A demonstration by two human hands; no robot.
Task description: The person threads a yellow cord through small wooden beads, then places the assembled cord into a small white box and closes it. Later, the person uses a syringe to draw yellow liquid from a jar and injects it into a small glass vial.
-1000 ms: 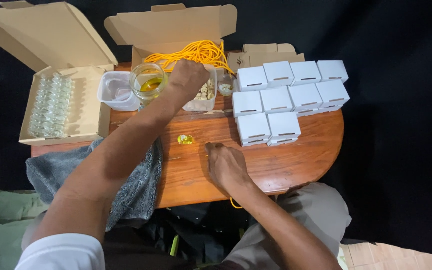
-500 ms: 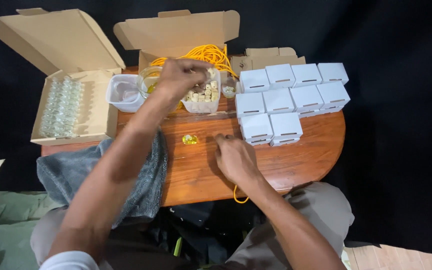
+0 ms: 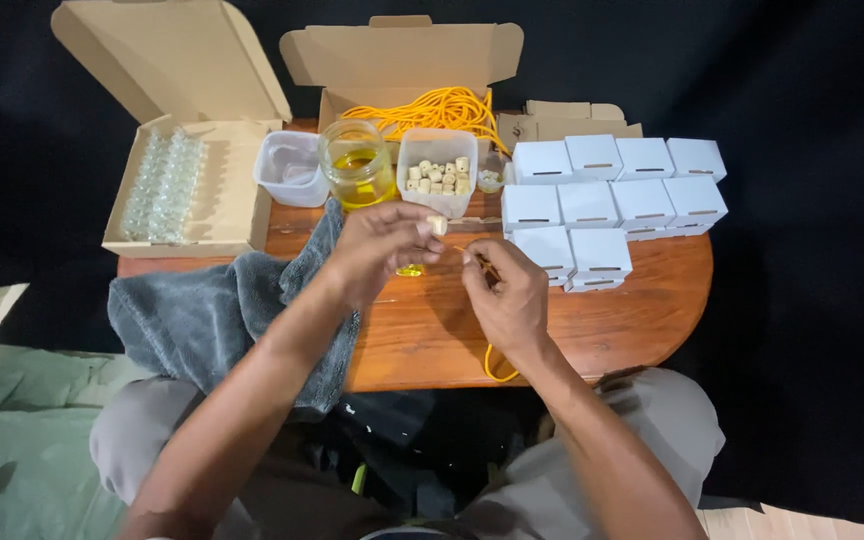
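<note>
- An open cardboard box [image 3: 237, 215] at the far left holds rows of small glass vials [image 3: 162, 185].
- A grey towel [image 3: 202, 315] drapes over the near table edge.
- The left hand [image 3: 377, 250] is raised over the wooden table [image 3: 612, 320], forearm angled up from the lower left, fingertips pinching a small cork [image 3: 437, 225].
- Behind it stand a jar of yellow liquid [image 3: 357, 165] and a tub of corks [image 3: 437, 172].
- The right hand [image 3: 507, 290] faces it, fingers curled on a yellow cord [image 3: 492, 362].
- White boxes [image 3: 612, 195] cluster at the right.
</note>
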